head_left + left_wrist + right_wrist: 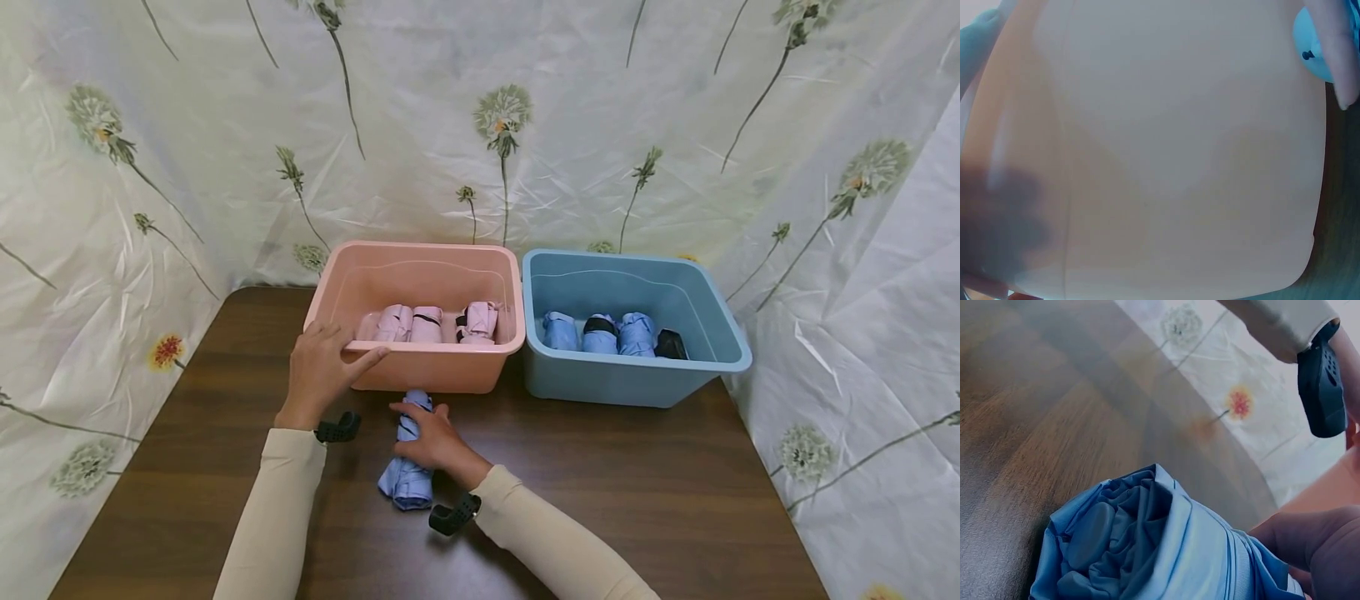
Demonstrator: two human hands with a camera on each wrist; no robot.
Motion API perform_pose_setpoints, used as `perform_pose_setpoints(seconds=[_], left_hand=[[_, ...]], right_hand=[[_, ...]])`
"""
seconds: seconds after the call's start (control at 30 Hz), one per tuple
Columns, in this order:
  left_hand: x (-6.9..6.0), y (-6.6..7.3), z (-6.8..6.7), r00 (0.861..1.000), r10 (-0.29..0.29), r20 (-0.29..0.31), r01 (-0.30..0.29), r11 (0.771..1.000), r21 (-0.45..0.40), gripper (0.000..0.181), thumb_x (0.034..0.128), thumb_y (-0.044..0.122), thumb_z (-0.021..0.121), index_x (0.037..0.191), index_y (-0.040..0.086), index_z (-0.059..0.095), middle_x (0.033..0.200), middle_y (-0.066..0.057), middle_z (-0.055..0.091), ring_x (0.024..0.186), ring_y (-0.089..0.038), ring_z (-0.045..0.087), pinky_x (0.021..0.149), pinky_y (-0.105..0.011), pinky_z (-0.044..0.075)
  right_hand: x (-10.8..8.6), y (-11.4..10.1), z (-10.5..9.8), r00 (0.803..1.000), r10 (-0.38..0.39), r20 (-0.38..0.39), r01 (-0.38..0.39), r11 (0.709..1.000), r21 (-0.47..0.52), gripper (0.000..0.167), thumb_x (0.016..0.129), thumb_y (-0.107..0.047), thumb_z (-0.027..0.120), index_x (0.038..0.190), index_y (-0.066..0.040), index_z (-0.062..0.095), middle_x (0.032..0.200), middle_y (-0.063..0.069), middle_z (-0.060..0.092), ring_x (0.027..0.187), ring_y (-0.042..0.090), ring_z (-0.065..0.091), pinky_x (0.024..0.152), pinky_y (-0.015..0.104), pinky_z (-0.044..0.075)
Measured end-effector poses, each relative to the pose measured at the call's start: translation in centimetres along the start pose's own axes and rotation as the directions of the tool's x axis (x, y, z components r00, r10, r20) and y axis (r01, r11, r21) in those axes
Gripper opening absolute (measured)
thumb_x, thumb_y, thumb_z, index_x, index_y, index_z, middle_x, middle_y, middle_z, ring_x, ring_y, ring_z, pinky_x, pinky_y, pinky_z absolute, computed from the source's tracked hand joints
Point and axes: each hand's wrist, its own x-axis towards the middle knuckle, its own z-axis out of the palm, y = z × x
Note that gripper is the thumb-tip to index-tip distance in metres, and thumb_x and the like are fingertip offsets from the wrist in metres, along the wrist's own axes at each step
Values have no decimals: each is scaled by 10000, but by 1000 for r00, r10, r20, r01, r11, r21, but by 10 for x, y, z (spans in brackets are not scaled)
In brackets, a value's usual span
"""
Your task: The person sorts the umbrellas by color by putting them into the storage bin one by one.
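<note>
At the near left corner of a pink bin [442,371], my left hand [318,367] holds the rim, fingers over the edge and thumb along the front. The bin's outer wall [1179,156] fills most of the left wrist view. My right hand [435,442] grips a blue folded umbrella [412,483] lying on the table in front of that bin, its far end close to the bin's front. Rolled cloth shows at the near end of the umbrella [1122,544] in the right wrist view. Part of its middle is hidden by the fingers.
Inside the pink bin lie several pink rolled umbrellas [427,325]. Beside it on the right stands a blue bin [600,383] containing several blue rolled umbrellas [561,332] and a black object [670,344]. A flower-patterned sheet [420,125] hangs behind the brown wooden table [637,475].
</note>
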Motion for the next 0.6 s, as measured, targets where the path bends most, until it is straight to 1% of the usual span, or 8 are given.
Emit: perform_pose_setpoints(seconds=[0.13, 0.3, 0.37, 0.47, 0.6], left_hand=[[-1, 0, 1, 1000, 5, -8, -5, 1000, 1, 510, 739, 569, 731, 660, 110, 521, 647, -63, 494, 697, -265, 448, 677, -468, 386], [-1, 1, 1, 1000, 10, -16, -10, 1000, 1, 518, 728, 558, 744, 662, 82, 552, 655, -76, 511, 719, -281, 463, 681, -476, 389], [0, 1, 0, 1000, 7, -12, -7, 1000, 0, 514, 729, 549, 750, 654, 86, 538, 647, -73, 500, 715, -280, 458, 675, -471, 386], [0, 2, -1, 1000, -2, -5, 2, 1000, -2, 510, 731, 548, 749, 653, 93, 532, 642, -66, 491, 713, -270, 452, 670, -462, 383], [1, 3, -2, 1000, -15, 9, 15, 1000, 1, 501, 734, 556, 742, 658, 113, 523, 648, -63, 501, 721, -262, 447, 677, -453, 379]], right_hand=[[-1, 4, 0, 1000, 2, -6, -2, 1000, 20, 621, 761, -197, 753, 1339, -310, 557, 1192, 172, 420, 949, 249, 448, 710, 355, 431], [-4, 11, -1, 1000, 16, -22, -14, 996, 85, 622, 752, -195, 761, 1334, -297, 565, 1162, 161, 409, 932, 256, 458, 708, 362, 429], [-6, 14, -2, 999, 19, -29, -16, 994, 107, 627, 749, -189, 760, 1336, -288, 564, 1159, 162, 403, 934, 269, 460, 709, 373, 432], [-10, 17, -5, 999, 35, -33, -31, 991, 134, 631, 746, -184, 759, 1335, -300, 563, 1165, 162, 395, 946, 284, 464, 723, 392, 437], [-15, 21, -10, 997, 59, -42, -52, 987, 155, 636, 747, -198, 761, 1331, -343, 555, 1173, 154, 389, 951, 290, 472, 727, 396, 445]])
